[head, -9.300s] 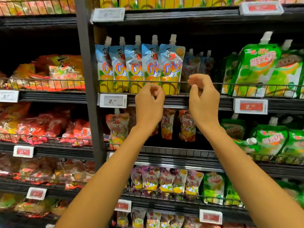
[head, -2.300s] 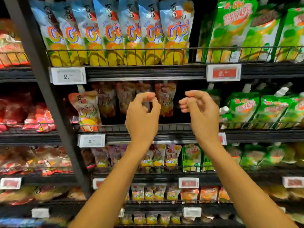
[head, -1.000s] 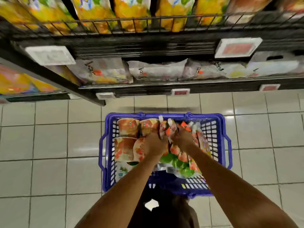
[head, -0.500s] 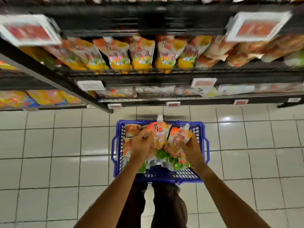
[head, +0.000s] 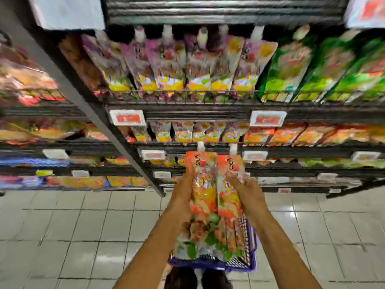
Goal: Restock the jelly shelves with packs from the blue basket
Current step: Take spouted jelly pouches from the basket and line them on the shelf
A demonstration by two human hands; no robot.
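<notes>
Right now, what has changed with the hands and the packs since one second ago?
The left hand and right hand have raised a bundle of orange packs out of the blue basket, up toward the shelves; a second ago they were only gripping them inside it. The basket stays on the floor.

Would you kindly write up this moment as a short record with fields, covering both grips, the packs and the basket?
left grip: holds an orange jelly pack by its left edge
right grip: holds a second orange pack by its right edge
packs: upright, side by side, spouts up
blue basket: below the hands, more packs inside
shelves: purple pouches, green pouches to their right
</notes>
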